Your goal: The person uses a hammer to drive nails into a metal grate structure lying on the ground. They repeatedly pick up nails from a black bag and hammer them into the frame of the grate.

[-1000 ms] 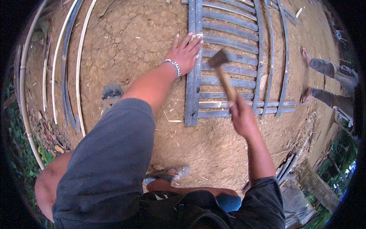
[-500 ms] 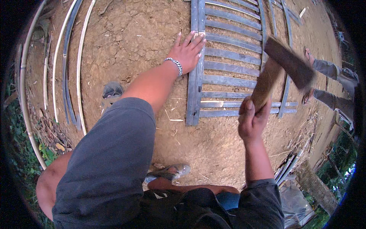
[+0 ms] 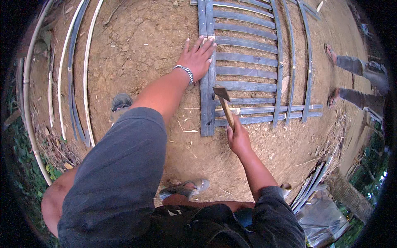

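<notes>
A flat frame of dark bamboo slats (image 3: pixel 246 58) lies on the dirt, with two long strips side by side forming its left rail (image 3: pixel 207 103). My left hand (image 3: pixel 197 60), a chain bracelet at its wrist, lies flat on this rail with the fingers spread. My right hand (image 3: pixel 239 136) is closed around the wooden handle of a hatchet (image 3: pixel 226 108). Its dark metal head is down at the rail, nearer to me than my left hand. Whether the head touches the rail, I cannot tell.
Long bamboo strips (image 3: pixel 87 62) lie on the ground at the left. Another person's legs (image 3: pixel 359 68) stand beyond the frame at the right. A bundle of strips (image 3: pixel 312 186) and a clear plastic sheet (image 3: pixel 322 217) lie at the lower right. My sandalled foot (image 3: pixel 186 188) is below the frame.
My right hand has swung the hatchet from its raised position at the right down and leftward to the rail. My left hand stays flat on the rail. The view has shifted slightly.
</notes>
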A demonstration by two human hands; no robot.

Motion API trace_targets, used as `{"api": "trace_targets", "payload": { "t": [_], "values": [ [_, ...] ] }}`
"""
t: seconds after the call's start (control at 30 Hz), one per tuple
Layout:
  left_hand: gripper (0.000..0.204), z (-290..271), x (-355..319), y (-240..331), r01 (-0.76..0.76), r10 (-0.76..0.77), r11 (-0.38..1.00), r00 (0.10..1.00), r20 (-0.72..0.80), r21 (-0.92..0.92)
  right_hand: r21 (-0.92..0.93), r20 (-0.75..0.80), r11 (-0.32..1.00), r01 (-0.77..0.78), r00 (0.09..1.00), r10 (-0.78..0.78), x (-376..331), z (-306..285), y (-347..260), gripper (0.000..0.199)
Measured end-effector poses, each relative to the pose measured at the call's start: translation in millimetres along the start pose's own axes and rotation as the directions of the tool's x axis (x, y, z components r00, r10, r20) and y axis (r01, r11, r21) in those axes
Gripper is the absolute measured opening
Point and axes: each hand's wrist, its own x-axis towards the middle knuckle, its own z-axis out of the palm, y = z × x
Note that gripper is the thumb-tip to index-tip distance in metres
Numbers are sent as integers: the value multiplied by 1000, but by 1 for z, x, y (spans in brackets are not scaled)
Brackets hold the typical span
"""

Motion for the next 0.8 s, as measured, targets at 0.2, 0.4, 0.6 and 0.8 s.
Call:
{"api": "trace_targets", "payload": {
  "t": [0.2,0.4,0.6,0.8],
  "values": [
    [63,-8,-5,-16,-22,33,996,991,132,-86,20,-49,997,-70,996,71,-68,3,71,52],
    [65,-131,16,-95,-206,265,964,749,607,-166,49,-21,989,-139,990,140,-105,-9,53,55],
    [34,-208,96,-272,-104,11,972,916,400,211,231,-205,950,-210,944,259,-101,37,31,54],
    [33,-150,180,-443,375,-335,897,922,-195,232,818,-167,500,-284,715,679,-104,85,-46,50]
  ]
}}
